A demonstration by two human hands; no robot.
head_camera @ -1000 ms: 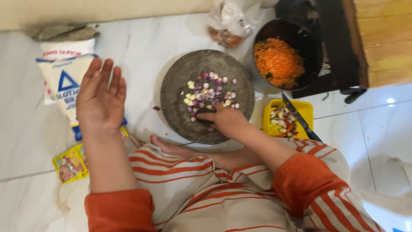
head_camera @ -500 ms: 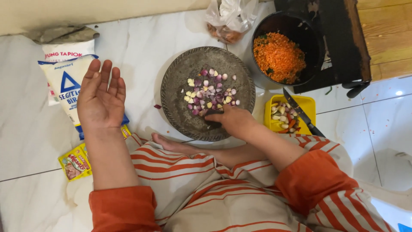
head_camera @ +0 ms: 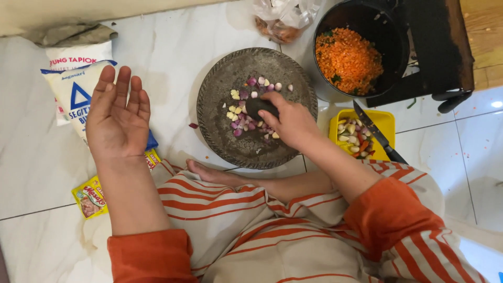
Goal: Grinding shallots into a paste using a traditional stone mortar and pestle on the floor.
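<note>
**Grinding setup on the kitchen floor, top-down view**

Everything sits on a white tiled floor (head_camera: pixel 173 47), person seated w/ orange-and-cream striped clothes and one bare foot (head_camera: pixel 209 173) tucked just under the mortar. Biggest item is the round grey stone mortar (head_camera: pixel 220 131), dead centre, w/ chopped shallot and garlic bits (head_camera: pixel 238 112) scattered in the middle. Upper right there's a black pan (head_camera: pixel 367 21) full of shredded orange stuff, on a dark stand. Left side: white flour bags (head_camera: pixel 73 78) lying flat, partly under the left hand. Right of the mortar, a small yellow tray (head_camera: pixel 385 123) w/ more chopped bits and a black-handled knife (head_camera: pixel 377 133) laid across it. A clear plastic bag (head_camera: pixel 283 15) sits at the top edge, yellow seasoning sachet (head_camera: pixel 90 196) bottom left.

Hands: right hand (head_camera: pixel 291 123) is wrapped around a dark stone pestle (head_camera: pixel 259 106), pressing it into the bits inside the mortar. Left hand (head_camera: pixel 118 118) is spread wide, palm up, holding nothing, hovering over the flour bags.
</note>
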